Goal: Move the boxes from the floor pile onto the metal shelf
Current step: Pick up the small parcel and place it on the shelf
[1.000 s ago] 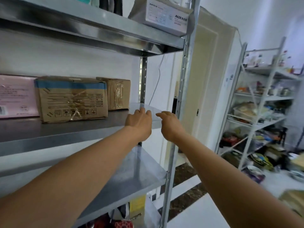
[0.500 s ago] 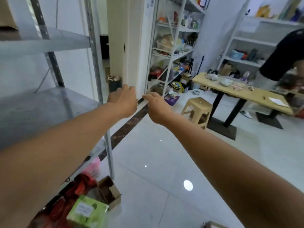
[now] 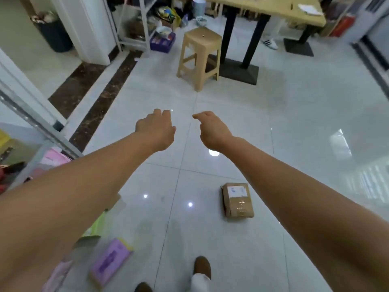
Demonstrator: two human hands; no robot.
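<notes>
Floor [image 3: 305,123] in view now, turned off shelf [image 3: 35,121]; left hand [image 3: 155,129] + right hand [image 3: 212,129] fingers loose, empty. Nxt: box [image 3: 237,200] near right.

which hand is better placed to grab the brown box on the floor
Right, probably. The brown box lies on the floor right of centre, on the same side as the right hand, which is empty. The left hand is empty too but would have to reach across.
</notes>
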